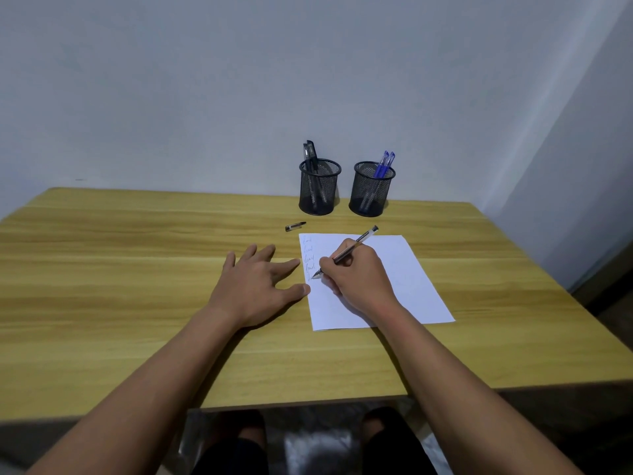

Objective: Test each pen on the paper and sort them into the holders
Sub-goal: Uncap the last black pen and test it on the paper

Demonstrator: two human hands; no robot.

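On the wooden worktop (137, 269) your right hand (359, 279) has its fingers wrapped around a pen (346, 253), tip touching the left edge of the paper (404, 279) below a few scribbled lines. Your left hand (255, 286) lies flat, fingers spread and grasping nothing, thumb at the sheet's edge. Its cap (295, 226) lies near two mesh holders: left holder (319, 186) with black pens, right holder (371, 188) with blue pens.

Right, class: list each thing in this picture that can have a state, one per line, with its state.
Pen: uncapped, tip on the paper.
Pen cap: off, lying on the table.
Paper: flat, scribbles down its left edge.
Left holder: upright, holds black pens.
Right holder: upright, holds blue pens.
Left hand: open, flat on table.
Right hand: gripping the pen.
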